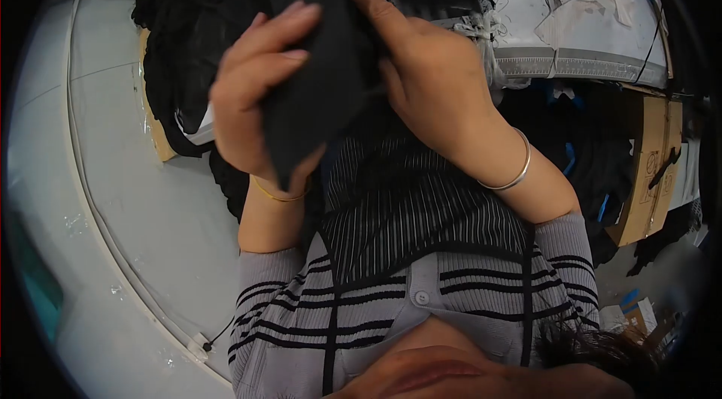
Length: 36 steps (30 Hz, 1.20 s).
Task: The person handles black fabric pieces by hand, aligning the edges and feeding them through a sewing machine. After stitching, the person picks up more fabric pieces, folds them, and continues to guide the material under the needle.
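Both hands are raised in front of my chest at a piece of black cloth [312, 91], whose lower end hangs to a point. My left hand [244, 91], with a yellow bangle at the wrist, is closed around the left side of the cloth, fingers bent over it. My right hand [432, 72], with a silver bangle [519, 166], grips the cloth's right edge. Its index finger lies stretched along that edge and the other fingertips are partly hidden. More black fabric [180, 30] is heaped beyond my left hand.
A work surface with a measuring scale [587, 64] and scraps of pale paper [579, 4] lies at the upper right. Below it sit dark cloth and a cardboard box [650, 166]. Along the floor [165, 233] at left, a cable [83, 173] runs.
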Motion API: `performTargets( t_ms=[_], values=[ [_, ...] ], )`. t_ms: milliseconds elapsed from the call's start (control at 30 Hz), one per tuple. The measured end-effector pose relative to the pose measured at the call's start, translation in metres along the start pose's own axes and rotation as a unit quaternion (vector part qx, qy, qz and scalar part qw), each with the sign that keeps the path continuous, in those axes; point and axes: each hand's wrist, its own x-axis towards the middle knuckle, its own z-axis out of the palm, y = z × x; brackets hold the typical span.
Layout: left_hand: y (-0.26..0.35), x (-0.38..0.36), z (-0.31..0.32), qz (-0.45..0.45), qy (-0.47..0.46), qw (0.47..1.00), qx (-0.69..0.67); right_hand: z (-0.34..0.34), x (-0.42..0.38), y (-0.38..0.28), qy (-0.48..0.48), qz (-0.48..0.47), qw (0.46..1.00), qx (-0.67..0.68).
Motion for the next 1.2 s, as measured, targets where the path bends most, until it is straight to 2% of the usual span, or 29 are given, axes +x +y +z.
performTargets(
  t_ms=[33, 167, 233, 367, 433, 467, 500, 533, 567, 600, 767, 800, 867, 933, 1000, 1067, 1133, 1200],
  values=[
    [-0.009, -0.005, -0.010, 0.026, -0.114, 0.992, 0.055, 0.001, 0.000, 0.000, 0.003, -0.003, 0.999, -0.032],
    [-0.013, -0.034, 0.009, 0.035, -0.137, 0.987, 0.079, -0.006, -0.014, -0.005, 0.063, 0.045, 0.996, 0.049],
    [-0.013, -0.039, 0.008, 0.051, -0.166, 0.979, 0.111, -0.010, -0.022, -0.007, 0.025, 0.167, 0.966, 0.196],
    [-0.016, -0.039, -0.001, 0.042, -0.137, 0.987, 0.078, -0.009, -0.030, -0.002, 0.020, 0.194, 0.952, 0.237],
    [-0.006, -0.036, -0.007, -0.039, -0.082, 0.996, -0.012, -0.018, -0.030, -0.004, -0.044, 0.239, 0.943, 0.228],
    [-0.001, -0.034, -0.003, -0.029, -0.035, 0.999, -0.005, -0.019, -0.030, -0.004, -0.044, 0.240, 0.942, 0.229],
    [0.003, -0.032, -0.003, -0.030, -0.036, 0.999, -0.005, -0.019, -0.030, -0.004, -0.050, 0.244, 0.941, 0.227],
    [0.008, -0.030, -0.003, -0.042, -0.021, 0.997, 0.054, -0.020, -0.031, -0.004, -0.056, 0.248, 0.940, 0.226],
    [0.012, -0.028, -0.004, -0.054, -0.006, 0.992, 0.113, -0.020, -0.032, -0.005, -0.056, 0.249, 0.940, 0.226],
    [0.014, -0.026, -0.003, -0.055, -0.007, 0.992, 0.113, -0.020, -0.033, -0.004, -0.052, 0.239, 0.943, 0.228],
    [0.007, -0.022, 0.015, 0.106, -0.071, 0.987, 0.100, -0.009, -0.037, -0.001, 0.006, 0.212, 0.945, 0.251],
    [0.007, -0.021, 0.019, 0.106, -0.071, 0.987, 0.101, -0.005, -0.039, 0.002, 0.027, 0.201, 0.938, 0.281],
    [0.007, -0.019, 0.024, 0.107, -0.151, 0.975, 0.121, -0.005, -0.040, 0.003, 0.048, 0.189, 0.930, 0.312],
    [-0.006, -0.018, 0.023, 0.080, -0.162, 0.973, 0.141, -0.013, -0.039, 0.002, 0.002, 0.200, 0.950, 0.241],
    [-0.028, -0.019, 0.014, 0.066, -0.104, 0.969, 0.214, -0.022, -0.037, -0.003, -0.016, 0.188, 0.950, 0.247],
    [-0.035, -0.020, 0.005, 0.053, -0.097, 0.975, 0.191, -0.024, -0.034, -0.003, -0.032, 0.178, 0.951, 0.252],
    [-0.032, -0.021, 0.002, -0.007, -0.022, 0.997, 0.074, -0.021, -0.029, 0.000, -0.052, 0.099, 0.978, 0.178],
    [-0.023, -0.019, 0.000, -0.017, 0.012, 0.998, 0.052, -0.018, -0.023, 0.002, -0.068, 0.085, 0.984, 0.143]
  ],
)
